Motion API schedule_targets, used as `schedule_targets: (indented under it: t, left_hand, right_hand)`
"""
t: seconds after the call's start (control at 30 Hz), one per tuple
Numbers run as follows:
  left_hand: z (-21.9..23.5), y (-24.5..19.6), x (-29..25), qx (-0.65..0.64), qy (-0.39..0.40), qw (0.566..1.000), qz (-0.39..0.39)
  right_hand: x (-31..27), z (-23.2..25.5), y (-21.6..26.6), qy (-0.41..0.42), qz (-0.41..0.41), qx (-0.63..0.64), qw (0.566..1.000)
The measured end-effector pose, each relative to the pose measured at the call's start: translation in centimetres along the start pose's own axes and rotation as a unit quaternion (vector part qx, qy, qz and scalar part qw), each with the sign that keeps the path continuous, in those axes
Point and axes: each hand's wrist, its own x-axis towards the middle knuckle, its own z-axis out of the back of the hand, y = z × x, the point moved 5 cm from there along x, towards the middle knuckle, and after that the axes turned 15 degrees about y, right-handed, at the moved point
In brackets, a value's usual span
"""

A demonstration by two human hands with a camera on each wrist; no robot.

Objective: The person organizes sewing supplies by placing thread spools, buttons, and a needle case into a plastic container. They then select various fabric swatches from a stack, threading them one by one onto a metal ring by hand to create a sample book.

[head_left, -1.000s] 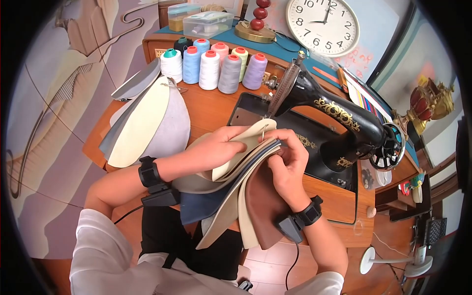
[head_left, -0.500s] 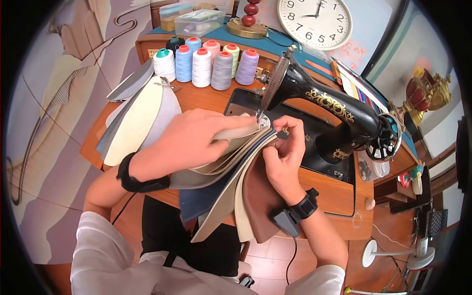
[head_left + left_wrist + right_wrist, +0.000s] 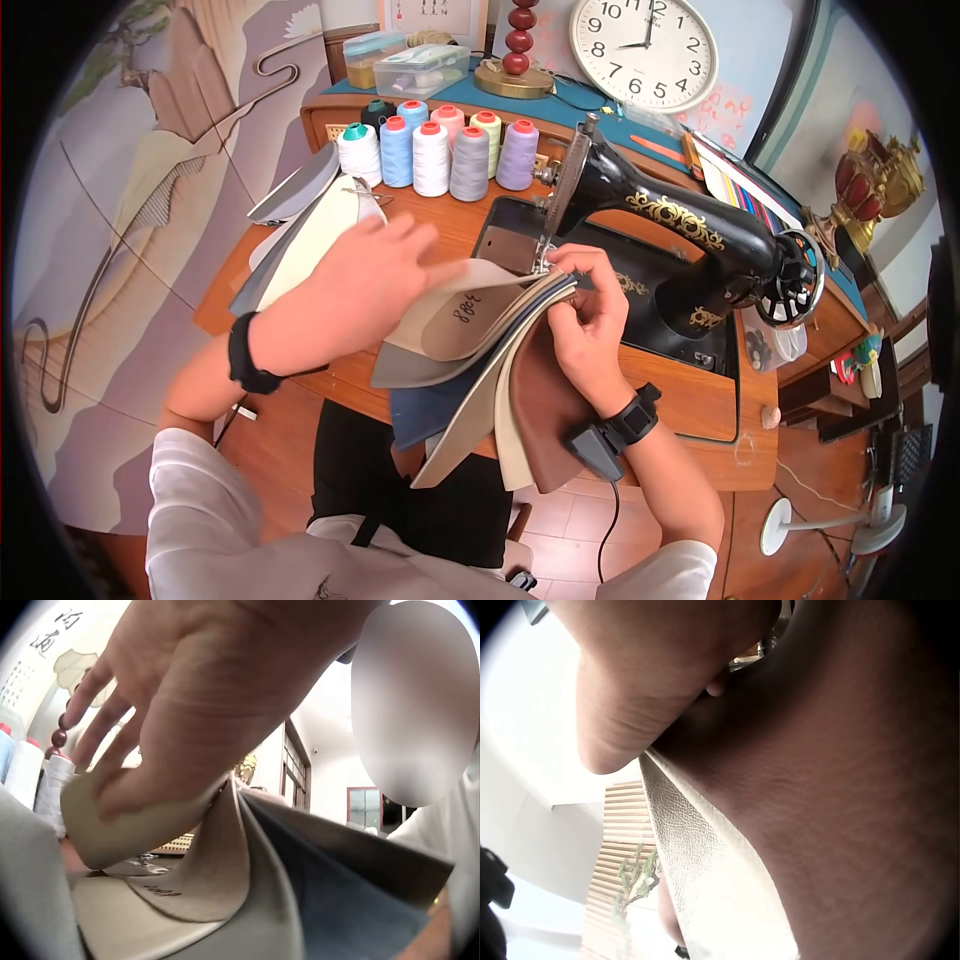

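A fanned bunch of leather-like swatches hangs over the table's front edge, with a dark blue swatch (image 3: 430, 412) and a brown swatch (image 3: 545, 420) among beige and grey ones. My right hand (image 3: 590, 350) grips its gathered upper end, thumb and fingers curled round it; the right wrist view shows a pale swatch (image 3: 705, 862) beside the brown one. My left hand (image 3: 350, 285), blurred, is over the left side of the bunch with fingers spread. In the left wrist view its thumb overlaps a curved beige flap (image 3: 142, 832). A taupe swatch (image 3: 465, 320) bears handwritten digits.
A black sewing machine (image 3: 680, 220) stands just beyond the bunch. Several thread spools (image 3: 431, 160) line the table's back left. Another swatch bunch (image 3: 335, 225) lies left, partly behind my left hand. A wall clock (image 3: 645, 50) and clear plastic box (image 3: 420, 72) are farther back.
My left hand has left the bound end of the bunch and moved left, its fingers spreading. The handwritten taupe swatch now shows where a cream one was on top. My right hand keeps its grip.
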Motion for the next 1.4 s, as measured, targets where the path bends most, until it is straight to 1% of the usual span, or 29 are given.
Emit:
schedule_targets:
  t: [0.03, 0.07, 0.1, 0.17, 0.2, 0.27, 0.3, 0.37, 0.43, 0.5, 0.57, 0.63, 0.67, 0.73, 0.77, 0.8, 0.83, 0.87, 0.93, 1.0, 1.07, 1.1, 1.13, 1.2, 1.27, 1.33, 1.37, 1.4]
  left_hand:
    - [-0.7, -0.1, -0.2, -0.091, 0.148, 0.983, -0.063]
    - [-1.2, -0.6, -0.8, -0.180, 0.292, 0.931, -0.124]
    - [-0.3, -0.4, -0.8, -0.178, 0.294, 0.931, -0.124]
    - [0.6, -0.7, -1.0, -0.279, 0.369, 0.872, -0.159]
    - [0.5, -0.2, -1.0, -0.279, 0.373, 0.871, -0.159]
    - [1.5, 1.2, -0.5, -0.233, 0.221, 0.928, -0.186]
    - [1.4, 1.8, -0.2, -0.234, 0.222, 0.929, -0.185]
    - [1.2, 4.6, 0.9, -0.316, 0.206, 0.923, -0.080]
    - [-0.8, 8.3, 1.5, -0.305, 0.132, 0.943, -0.033]
    - [-2.4, 13.0, 1.7, -0.334, 0.089, 0.937, 0.045]
    - [-4.5, 18.4, 1.2, -0.295, 0.076, 0.937, 0.168]
    - [-6.3, 22.4, 0.1, -0.301, 0.039, 0.927, 0.220]
    - [-7.9, 24.5, -0.5, -0.295, 0.039, 0.928, 0.223]
    - [-12.6, 29.6, -2.6, -0.214, 0.121, 0.908, 0.339]
    - [-14.6, 31.4, -3.5, -0.212, 0.120, 0.908, 0.341]
    - [-17.1, 33.0, -4.5, -0.214, 0.156, 0.892, 0.365]
    - [-19.0, 33.9, -5.2, -0.217, 0.193, 0.875, 0.388]
    - [-19.9, 33.9, -5.3, -0.217, 0.191, 0.875, 0.389]
    - [-21.8, 33.6, -6.1, -0.257, 0.200, 0.839, 0.436]
    - [-22.6, 33.2, -5.9, -0.267, 0.209, 0.839, 0.426]
    - [-23.1, 32.2, -5.2, -0.303, 0.265, 0.831, 0.385]
    - [-23.0, 32.1, -5.0, -0.292, 0.275, 0.830, 0.387]
    - [-23.6, 32.2, -4.9, -0.294, 0.277, 0.829, 0.387]
    - [-24.0, 32.9, -4.8, -0.275, 0.232, 0.850, 0.385]
    - [-24.5, 33.2, -4.9, -0.290, 0.243, 0.840, 0.390]
    - [-25.1, 33.7, -5.2, -0.329, 0.225, 0.819, 0.413]
    - [-25.5, 34.0, -5.3, -0.329, 0.225, 0.819, 0.412]
    - [-25.9, 34.4, -5.6, -0.341, 0.223, 0.809, 0.423]
  right_hand:
    - [-0.1, -0.1, 0.0, 0.013, -0.026, 0.043, 0.999]
    - [-0.1, -0.3, -0.1, 0.025, -0.051, 0.087, 0.995]
    - [-0.1, -0.4, -0.2, 0.024, -0.051, 0.090, 0.994]
    - [-0.1, -0.5, -0.6, 0.017, -0.043, 0.093, 0.995]
    - [-0.3, -0.4, -0.8, 0.015, -0.044, 0.096, 0.994]
    - [-0.5, -0.1, -1.2, 0.040, -0.069, 0.095, 0.992]
    - [-0.4, -0.2, -1.0, 0.041, -0.069, 0.096, 0.992]
    - [-0.3, -0.3, -0.6, 0.034, -0.066, 0.085, 0.994]
    - [-0.3, -0.3, -0.9, 0.031, -0.061, 0.082, 0.994]
    - [-0.3, -0.3, -1.0, 0.025, -0.055, 0.080, 0.995]
    - [-0.2, -0.4, -1.0, 0.034, -0.081, 0.083, 0.993]
    - [-0.2, -0.4, -0.9, 0.035, -0.083, 0.087, 0.992]
    - [-0.2, -0.4, -1.0, 0.039, -0.091, 0.088, 0.991]
    - [-0.2, -0.4, -1.1, 0.041, -0.088, 0.087, 0.991]
    - [-0.2, -0.3, -1.1, 0.042, -0.086, 0.081, 0.992]
    - [-0.2, -0.3, -1.2, 0.043, -0.083, 0.075, 0.993]
    - [-0.2, -0.3, -1.3, 0.041, -0.082, 0.075, 0.993]
    - [-0.1, -0.4, -1.2, 0.042, -0.080, 0.074, 0.993]
    - [-0.1, -0.4, -1.1, 0.042, -0.086, 0.079, 0.992]
    - [-0.1, -0.4, -1.1, 0.043, -0.091, 0.080, 0.992]
    - [-0.1, -0.4, -1.1, 0.045, -0.097, 0.081, 0.991]
    - [-0.1, -0.4, -1.1, 0.047, -0.095, 0.081, 0.991]
    - [0.0, -0.4, -1.0, 0.050, -0.093, 0.082, 0.991]
    - [-0.1, -0.4, -1.1, 0.051, -0.112, 0.092, 0.988]
    - [-0.2, -0.5, -1.4, 0.052, -0.129, 0.101, 0.985]
    - [-0.2, -0.4, -1.5, 0.050, -0.113, 0.106, 0.987]
    - [-0.3, -0.4, -1.5, 0.049, -0.113, 0.104, 0.987]
    - [-0.2, -0.5, -1.5, 0.048, -0.113, 0.110, 0.986]
